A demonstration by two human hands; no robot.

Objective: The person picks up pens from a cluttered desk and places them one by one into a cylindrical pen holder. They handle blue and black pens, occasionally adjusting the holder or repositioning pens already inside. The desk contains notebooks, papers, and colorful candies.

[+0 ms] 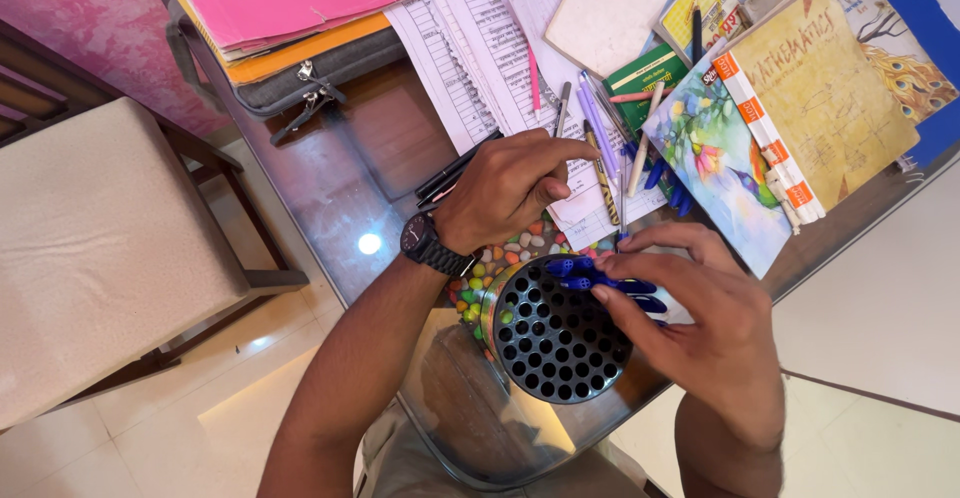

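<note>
Our left hand (515, 188) pinches a pen (562, 110); our right hand (700, 323), fingers loosely spread, touches blue pens (600, 280) standing in the black perforated holder (550, 343) beneath it.

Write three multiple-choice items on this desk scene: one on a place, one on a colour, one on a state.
1. Where does the black perforated pen holder stand?
A. At the near edge of the glass table
B. On the chair
C. On the pink folders

2. What colour are the pens lying on the holder's top?
A. Red
B. Blue
C. Green

3. What is the left hand doing?
A. Lying flat and open
B. Holding a book
C. Curled, pinching something thin

Answers: 1 A, the holder sits by the table's rim nearest the person. 2 B, they are blue under the right hand. 3 C, its fingers are bent together over the papers.
</note>
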